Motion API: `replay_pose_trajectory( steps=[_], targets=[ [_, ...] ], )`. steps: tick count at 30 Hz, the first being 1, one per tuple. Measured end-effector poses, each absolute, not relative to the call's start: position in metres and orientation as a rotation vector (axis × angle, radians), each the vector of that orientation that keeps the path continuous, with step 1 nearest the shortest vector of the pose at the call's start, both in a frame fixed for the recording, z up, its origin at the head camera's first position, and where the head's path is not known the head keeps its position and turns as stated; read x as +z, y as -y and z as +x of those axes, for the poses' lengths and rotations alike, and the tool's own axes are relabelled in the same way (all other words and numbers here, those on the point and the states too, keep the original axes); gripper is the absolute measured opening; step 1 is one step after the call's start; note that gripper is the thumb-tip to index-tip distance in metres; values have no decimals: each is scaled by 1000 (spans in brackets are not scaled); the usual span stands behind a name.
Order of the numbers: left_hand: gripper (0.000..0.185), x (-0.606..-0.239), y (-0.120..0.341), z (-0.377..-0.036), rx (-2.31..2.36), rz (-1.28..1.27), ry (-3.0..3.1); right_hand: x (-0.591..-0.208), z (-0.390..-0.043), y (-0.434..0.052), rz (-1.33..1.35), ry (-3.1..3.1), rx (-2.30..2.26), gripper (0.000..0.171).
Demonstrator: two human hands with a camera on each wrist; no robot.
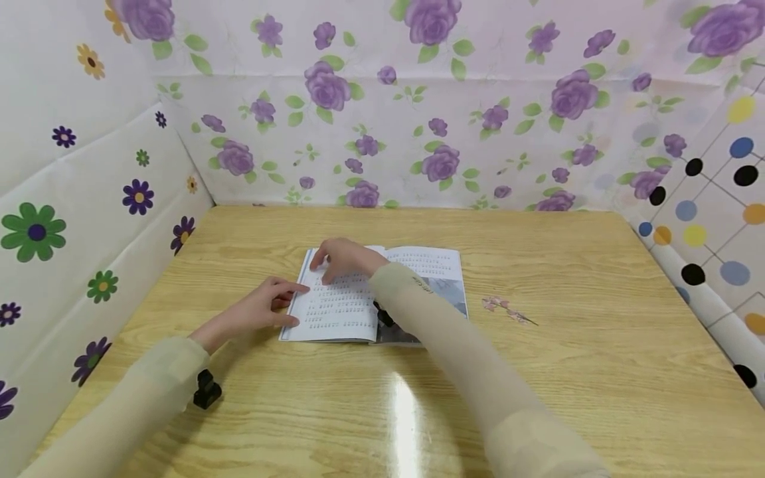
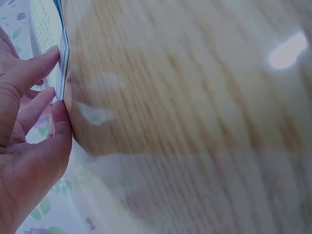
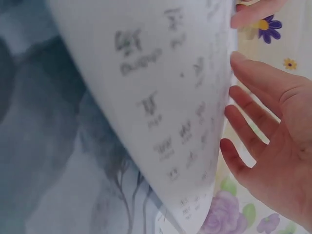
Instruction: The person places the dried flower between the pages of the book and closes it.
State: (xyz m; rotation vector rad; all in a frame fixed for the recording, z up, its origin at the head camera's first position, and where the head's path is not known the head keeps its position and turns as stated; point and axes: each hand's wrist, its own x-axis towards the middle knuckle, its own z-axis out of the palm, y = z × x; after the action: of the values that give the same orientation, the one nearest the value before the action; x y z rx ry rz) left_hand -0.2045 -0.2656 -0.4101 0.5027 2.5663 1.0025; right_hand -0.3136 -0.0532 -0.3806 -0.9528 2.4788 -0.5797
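An open booklet (image 1: pixel 335 309) with printed rows lies flat in the middle of the wooden table (image 1: pixel 538 372). My left hand (image 1: pixel 263 307) touches its left edge, and in the left wrist view the straight fingertips (image 2: pixel 53 53) press against the stacked page edges (image 2: pixel 62 58). My right hand (image 1: pixel 343 259) lies over the top of the left page with its fingers flat. In the right wrist view a printed page (image 3: pixel 161 87) curves up beside the spread fingers (image 3: pixel 253 78) of that hand, over a grey picture page (image 3: pixel 44 146).
A small pink flower sprig (image 1: pixel 508 309) lies on the table right of the booklet. Flower-patterned panels (image 1: pixel 382 119) wall the table in at the left, back and right. Bare wood stretches toward the front edge and to the right.
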Motion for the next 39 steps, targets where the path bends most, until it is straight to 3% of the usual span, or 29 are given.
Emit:
replay_pose_trajectory(
  steps=[15,25,39],
  targets=[
    [59,-413,264,-204,972,490,-2597,-359,-297,-22,-1152,-2601,-834,35],
    [60,-415,264,-204,988,508,-2607,-364,-262,-101,-997,-2810,-1161,31],
    [60,-414,263,-203,971,514,-2615,-405,-207,-200,-728,-2953,-1243,38]
  ],
)
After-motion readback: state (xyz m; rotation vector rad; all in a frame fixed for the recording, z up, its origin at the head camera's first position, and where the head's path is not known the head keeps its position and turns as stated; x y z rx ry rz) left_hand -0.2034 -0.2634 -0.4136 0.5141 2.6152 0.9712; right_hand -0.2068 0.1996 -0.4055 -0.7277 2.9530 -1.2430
